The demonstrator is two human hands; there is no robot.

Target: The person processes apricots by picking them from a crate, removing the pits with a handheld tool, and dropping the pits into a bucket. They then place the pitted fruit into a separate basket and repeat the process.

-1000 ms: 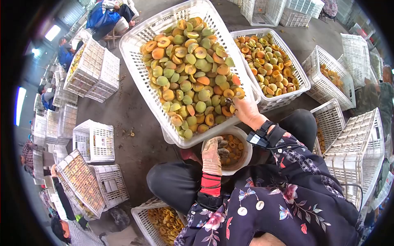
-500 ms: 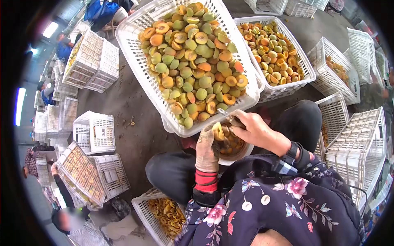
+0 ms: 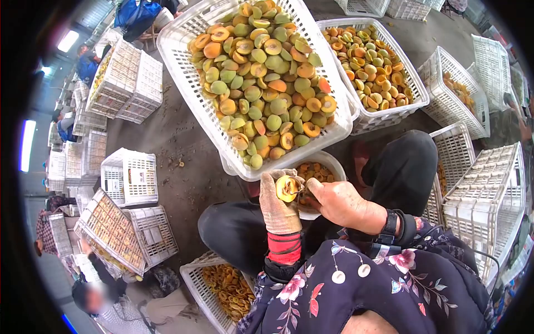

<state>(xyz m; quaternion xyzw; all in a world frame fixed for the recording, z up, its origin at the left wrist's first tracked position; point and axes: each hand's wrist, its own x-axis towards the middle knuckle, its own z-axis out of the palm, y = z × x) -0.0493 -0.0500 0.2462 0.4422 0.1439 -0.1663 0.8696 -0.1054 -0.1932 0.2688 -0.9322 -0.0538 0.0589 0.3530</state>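
Note:
My left hand (image 3: 280,209), in a dirty knitted glove, grips an apricot half (image 3: 286,190) with its cut face up and a dark hollow in the middle. Closed around a small metal hand tool (image 3: 301,188) is my bare right hand (image 3: 346,206); the tool's tip meets the fruit's edge, and fingers hide most of it. Below both hands, between my knees, stands a white bucket (image 3: 337,168) holding pieces that look like fruit pits. Just beyond them, a white crate (image 3: 186,83) is heaped with green and orange apricot halves (image 3: 261,83).
A second crate of apricot halves (image 3: 372,69) stands at the back right. By my left knee sits a crate of darker fruit pieces (image 3: 225,289). Stacked crates (image 3: 125,80) line the left; others (image 3: 481,206) lean at the right. A person (image 3: 105,298) is at lower left.
My right hand has drawn the tool down from the big crate's edge onto the fruit. The apricot half in my left hand has turned its cut face toward me.

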